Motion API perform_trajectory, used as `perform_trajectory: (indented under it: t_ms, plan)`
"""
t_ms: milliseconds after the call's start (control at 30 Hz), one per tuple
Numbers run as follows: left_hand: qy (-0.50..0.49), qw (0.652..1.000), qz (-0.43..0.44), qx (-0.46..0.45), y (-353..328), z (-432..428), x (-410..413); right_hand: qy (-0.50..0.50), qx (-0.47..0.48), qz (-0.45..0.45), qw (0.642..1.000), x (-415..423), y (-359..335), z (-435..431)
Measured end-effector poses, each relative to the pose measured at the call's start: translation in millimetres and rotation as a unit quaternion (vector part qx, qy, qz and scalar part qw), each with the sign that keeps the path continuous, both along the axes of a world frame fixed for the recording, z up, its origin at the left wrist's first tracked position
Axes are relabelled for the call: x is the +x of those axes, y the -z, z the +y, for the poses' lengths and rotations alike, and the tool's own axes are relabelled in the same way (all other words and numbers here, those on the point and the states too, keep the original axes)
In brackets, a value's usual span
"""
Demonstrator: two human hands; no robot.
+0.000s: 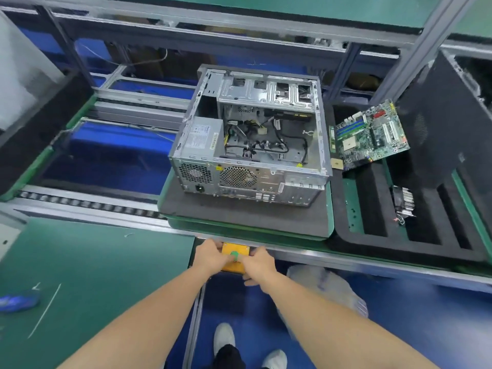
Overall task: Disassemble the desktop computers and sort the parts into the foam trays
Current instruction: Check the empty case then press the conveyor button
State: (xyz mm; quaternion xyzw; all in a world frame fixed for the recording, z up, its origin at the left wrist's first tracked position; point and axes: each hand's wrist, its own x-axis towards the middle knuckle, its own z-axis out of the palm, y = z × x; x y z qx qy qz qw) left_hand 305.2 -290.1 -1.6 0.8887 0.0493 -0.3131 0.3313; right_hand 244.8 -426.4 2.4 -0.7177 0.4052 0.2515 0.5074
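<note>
An opened desktop case [250,129] lies on a black foam pad [239,211] on the conveyor, with its power supply [203,135] and loose cables [266,142] still inside. To its right, a green motherboard [372,134] leans in the black foam tray [346,235], and a heatsink [403,202] sits in one of the tray's slots. Below the conveyor edge, my left hand [210,255] and my right hand [259,266] both rest on a yellow control box [235,250]; fingers of both meet at its green button [234,255].
A black computer side panel [442,123] stands at the far right. Blue bins [119,145] sit under the rollers to the left. A green work mat [93,275] lies at lower left, a plastic bag [332,288] on the floor, and my shoes [225,339] are below.
</note>
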Motion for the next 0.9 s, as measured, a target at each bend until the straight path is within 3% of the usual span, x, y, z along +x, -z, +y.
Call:
perform_trajectory:
  t_ms: [133,300,533,900]
  plan:
    - [-0.018,1.0,0.009,-0.021,0,4,4,0.03,-0.011,0.011,0.999,5,1,3]
    - [-0.039,0.999,0.007,0.01,-1,-2,6,-0.001,-0.059,0.016,0.998,11,-1,6]
    - [-0.006,1.0,0.011,0.003,2,-1,7,-0.02,-0.074,0.008,0.997,7,-2,6]
    - [0.044,0.987,-0.152,-0.032,-26,-18,6,-0.124,-0.15,-0.096,0.976,5,-21,-19]
